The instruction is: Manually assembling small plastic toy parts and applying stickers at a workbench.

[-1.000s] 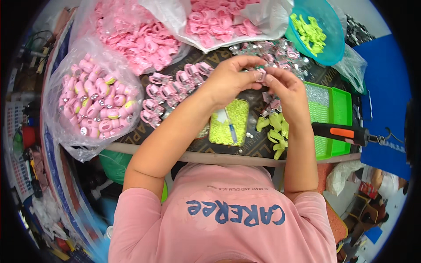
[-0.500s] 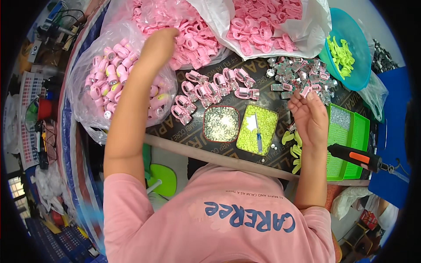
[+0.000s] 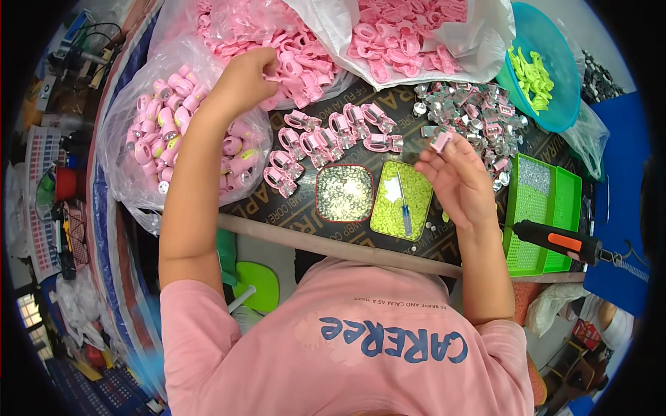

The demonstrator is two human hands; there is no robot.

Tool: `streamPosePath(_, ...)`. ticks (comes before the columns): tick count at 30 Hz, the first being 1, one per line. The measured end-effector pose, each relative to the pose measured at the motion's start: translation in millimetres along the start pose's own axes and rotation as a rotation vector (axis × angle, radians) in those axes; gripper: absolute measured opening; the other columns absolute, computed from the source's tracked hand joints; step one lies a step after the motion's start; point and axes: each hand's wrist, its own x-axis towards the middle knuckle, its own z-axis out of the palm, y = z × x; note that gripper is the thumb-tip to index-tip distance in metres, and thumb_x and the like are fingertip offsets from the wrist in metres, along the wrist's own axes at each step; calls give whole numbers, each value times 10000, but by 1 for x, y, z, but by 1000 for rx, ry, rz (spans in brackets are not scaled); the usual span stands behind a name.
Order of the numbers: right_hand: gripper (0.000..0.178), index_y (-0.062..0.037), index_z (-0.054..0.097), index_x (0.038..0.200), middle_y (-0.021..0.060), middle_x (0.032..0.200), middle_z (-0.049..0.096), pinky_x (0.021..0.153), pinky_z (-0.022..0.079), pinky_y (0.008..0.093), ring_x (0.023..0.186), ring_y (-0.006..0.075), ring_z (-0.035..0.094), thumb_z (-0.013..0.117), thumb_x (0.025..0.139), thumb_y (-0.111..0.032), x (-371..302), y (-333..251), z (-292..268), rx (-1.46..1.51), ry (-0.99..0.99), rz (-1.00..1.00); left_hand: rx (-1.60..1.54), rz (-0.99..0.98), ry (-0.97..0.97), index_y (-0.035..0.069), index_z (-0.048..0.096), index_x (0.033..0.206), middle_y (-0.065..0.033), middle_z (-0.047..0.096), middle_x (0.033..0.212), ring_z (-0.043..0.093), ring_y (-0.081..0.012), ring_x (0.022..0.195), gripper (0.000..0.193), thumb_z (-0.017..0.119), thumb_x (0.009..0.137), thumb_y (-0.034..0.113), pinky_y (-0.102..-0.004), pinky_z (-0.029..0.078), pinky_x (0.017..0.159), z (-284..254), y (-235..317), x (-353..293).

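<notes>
My left hand [image 3: 244,82] reaches over the left heap of pink plastic shells [image 3: 300,66], its fingers curled at the heap's near edge; what they grip, if anything, is hidden. My right hand [image 3: 459,179] is raised over the table, pinching a small pink-and-clear plastic part [image 3: 441,142] between thumb and fingers. Just beyond it lies a pile of similar clear, pink and silvery parts [image 3: 479,114]. Between my hands, pink shells with clear parts fitted in them [image 3: 340,132] lie in a loose group.
A bag of pink torch-like pieces [image 3: 170,128] stands left. Near the front edge are a tin of small shiny pieces [image 3: 345,194] and a yellow-green tray [image 3: 416,187] holding a screwdriver [image 3: 406,215]. To the right are green baskets [image 3: 563,201], a hanging electric screwdriver [image 3: 555,239] and a teal basin [image 3: 565,90].
My right hand has come left and away from the pile, carrying the small part. My left hand has shifted slightly toward me. The whole view has moved a little.
</notes>
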Motion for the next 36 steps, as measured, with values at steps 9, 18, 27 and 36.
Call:
streamPosePath(9,292,23,607,1284,92,1085,709,822,567,319,954,165,686,638,1002,-49,8,11,47,-509,-88,-17,-1258,-223,-450,29,655,1059,-22,691,882,654,-76,676,152,721,949,109,-195,472,535,52,121,-61)
streamPosePath(18,319,29,661,1214,49,1003,711,763,566,252,880,97,676,753,914,-33,1,-5,36,-777,-23,-26,-1739,-421,-458,57,643,1025,-23,676,850,605,-75,599,107,668,1010,160,-203,404,467,103,136,-76)
streamPosePath(27,259,-2,756,1106,107,974,743,745,576,289,820,140,696,797,857,-57,-3,-9,36,-1183,-57,-166,-1848,-507,-410,35,639,1056,-21,655,808,602,-85,593,106,605,1030,131,-216,397,469,113,147,-80)
streamPosePath(36,248,-19,770,1104,140,952,740,730,584,307,809,196,728,793,866,-82,-8,-11,39,-1254,-90,-166,-1936,-468,-461,10,649,1061,-22,651,781,625,-101,640,195,549,1068,178,-232,442,529,116,148,-85)
